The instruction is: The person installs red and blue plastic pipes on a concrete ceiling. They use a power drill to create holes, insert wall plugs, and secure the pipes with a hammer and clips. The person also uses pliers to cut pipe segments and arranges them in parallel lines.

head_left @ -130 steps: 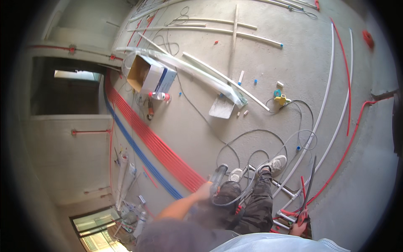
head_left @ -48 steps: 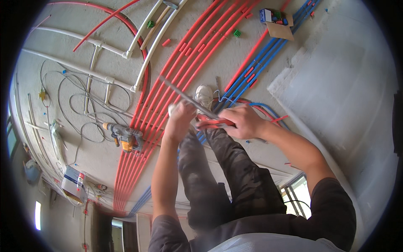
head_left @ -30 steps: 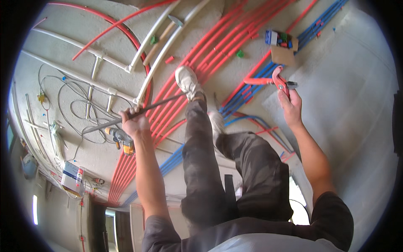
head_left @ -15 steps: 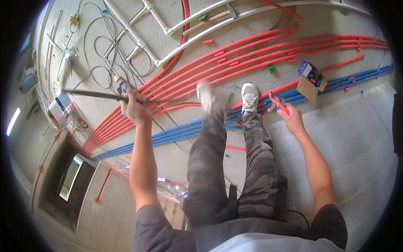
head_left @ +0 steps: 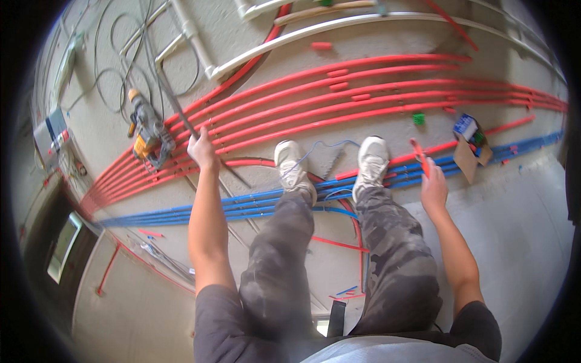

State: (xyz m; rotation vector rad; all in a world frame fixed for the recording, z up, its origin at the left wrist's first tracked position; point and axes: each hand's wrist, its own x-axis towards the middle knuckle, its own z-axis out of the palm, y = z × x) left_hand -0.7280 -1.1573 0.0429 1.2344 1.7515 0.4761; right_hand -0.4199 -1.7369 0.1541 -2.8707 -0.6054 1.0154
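Note:
My left hand (head_left: 203,149) is closed round a long dark rod (head_left: 173,100), which slants up to the left across the red pipes. A shorter end of it shows below the hand. On the right, my right hand (head_left: 434,186) grips a red hand tool (head_left: 419,151) that looks like a pipe cutter, its head pointing up and away from me. Beneath both hands run several parallel red pipes (head_left: 290,115) and, nearer to me, several blue pipes (head_left: 254,206). My shoes stand among them, the blue pipes passing at my feet.
A yellow-and-grey power tool (head_left: 145,136) lies on the red pipes at left, with cables beyond it. An open cardboard box (head_left: 466,158) of small parts sits at right, near a green fitting (head_left: 418,118). White pipes (head_left: 339,30) cross the far floor.
The rod has swung from nearly level to a steep slant, still in my left hand. My right hand has shifted right with the red tool. My left foot has come down, and the view has moved.

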